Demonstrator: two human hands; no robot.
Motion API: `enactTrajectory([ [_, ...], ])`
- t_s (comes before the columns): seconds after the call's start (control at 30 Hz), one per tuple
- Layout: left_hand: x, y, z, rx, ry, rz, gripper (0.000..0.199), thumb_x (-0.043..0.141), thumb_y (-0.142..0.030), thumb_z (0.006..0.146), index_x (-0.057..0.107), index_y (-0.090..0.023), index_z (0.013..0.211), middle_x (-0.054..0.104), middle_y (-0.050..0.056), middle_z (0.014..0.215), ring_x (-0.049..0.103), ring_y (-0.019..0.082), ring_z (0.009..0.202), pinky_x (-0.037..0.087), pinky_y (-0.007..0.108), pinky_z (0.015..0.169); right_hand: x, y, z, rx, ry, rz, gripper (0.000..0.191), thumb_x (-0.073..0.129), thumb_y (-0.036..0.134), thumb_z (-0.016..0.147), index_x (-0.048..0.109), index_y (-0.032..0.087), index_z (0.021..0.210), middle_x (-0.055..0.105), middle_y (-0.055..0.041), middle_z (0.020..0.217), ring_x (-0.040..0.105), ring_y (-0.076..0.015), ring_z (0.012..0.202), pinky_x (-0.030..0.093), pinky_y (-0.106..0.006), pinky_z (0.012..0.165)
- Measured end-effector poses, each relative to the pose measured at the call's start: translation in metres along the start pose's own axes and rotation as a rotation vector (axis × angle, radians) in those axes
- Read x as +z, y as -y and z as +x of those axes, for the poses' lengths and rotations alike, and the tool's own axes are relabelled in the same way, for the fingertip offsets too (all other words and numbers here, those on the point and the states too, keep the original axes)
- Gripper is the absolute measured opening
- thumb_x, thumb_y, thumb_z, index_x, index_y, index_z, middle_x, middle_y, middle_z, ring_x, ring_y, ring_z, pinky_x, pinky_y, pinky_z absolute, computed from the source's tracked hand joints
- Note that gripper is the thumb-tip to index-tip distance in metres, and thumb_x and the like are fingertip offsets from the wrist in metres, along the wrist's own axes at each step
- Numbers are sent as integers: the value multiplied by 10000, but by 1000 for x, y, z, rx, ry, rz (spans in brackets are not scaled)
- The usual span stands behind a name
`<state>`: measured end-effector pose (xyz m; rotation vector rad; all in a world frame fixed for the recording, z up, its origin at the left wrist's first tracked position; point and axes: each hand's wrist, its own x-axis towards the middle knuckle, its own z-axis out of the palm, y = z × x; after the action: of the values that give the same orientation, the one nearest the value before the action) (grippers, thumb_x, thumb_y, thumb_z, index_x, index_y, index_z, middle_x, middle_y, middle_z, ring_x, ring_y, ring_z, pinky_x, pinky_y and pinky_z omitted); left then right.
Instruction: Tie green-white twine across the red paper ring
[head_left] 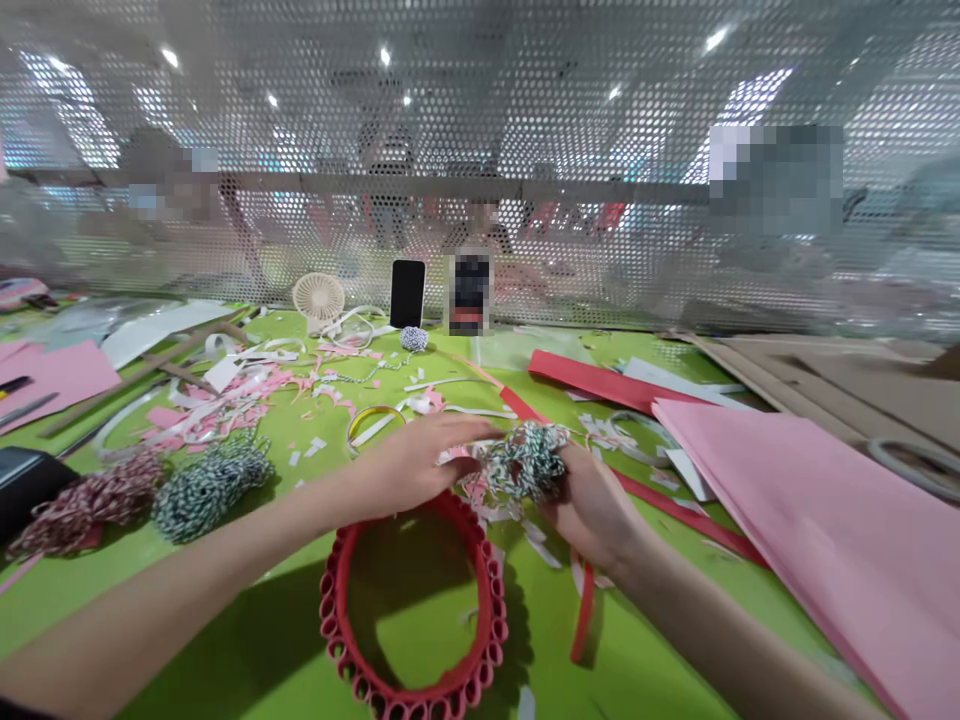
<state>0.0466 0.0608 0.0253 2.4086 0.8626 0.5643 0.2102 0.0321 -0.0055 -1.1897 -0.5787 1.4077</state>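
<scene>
My right hand [589, 500] is closed around a tangled bundle of green-and-white twine [525, 460], held above the table. At the bundle's left side is my left hand [424, 455], fingers stretched toward it and thumb apart. Pink and white scraps show around its fingertips; whether it touches the twine is hard to tell. Just below my left hand lies a red ring edged with small paper loops [491, 590]. A red strip [583, 615] lies under my right hand.
A second green-and-white twine bundle [214, 487] and a brown-and-white one [101, 500] lie left. Pink sheets [817, 520] and cardboard [840, 385] cover the right. Paper scraps, a tape roll [373, 428], a small fan [319, 297] and a phone [407, 293] stand farther back before a perforated screen.
</scene>
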Motion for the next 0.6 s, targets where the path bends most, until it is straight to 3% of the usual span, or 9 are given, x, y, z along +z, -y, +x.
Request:
enactTrajectory([
  [0.13, 5, 4, 1, -116, -75, -44, 135, 445, -181, 804, 577, -181, 779, 652, 37, 762, 587, 159, 705, 457, 303, 671, -1, 2, 1, 17, -19, 19, 24, 463, 210, 600, 447, 222, 611, 551, 26, 515, 548, -164, 542, 468, -289, 496],
  [0.3, -10, 18, -8, -280, -215, -119, 135, 389, -240, 835, 472, -185, 744, 632, 32, 705, 602, 147, 668, 484, 304, 649, -6, 3, 9, 20, -63, 49, 55, 447, 178, 656, 458, 215, 618, 531, 36, 479, 527, -145, 481, 449, -257, 444],
  [0.5, -54, 51, -24, -500, -519, -86, 159, 354, -290, 839, 462, -186, 784, 625, 58, 850, 608, 173, 816, 498, 331, 738, -13, 1, 17, -31, -69, 51, 99, 447, 134, 679, 454, 201, 606, 546, 36, 495, 515, -125, 445, 431, -229, 410],
  [0.6, -83, 69, -39, -569, -658, 24, 168, 344, -307, 824, 453, -210, 740, 592, 30, 760, 594, 153, 726, 501, 304, 669, -18, 0, 25, -82, -85, 67, 123, 417, 114, 684, 449, 195, 598, 523, 50, 479, 475, -103, 396, 408, -215, 394],
])
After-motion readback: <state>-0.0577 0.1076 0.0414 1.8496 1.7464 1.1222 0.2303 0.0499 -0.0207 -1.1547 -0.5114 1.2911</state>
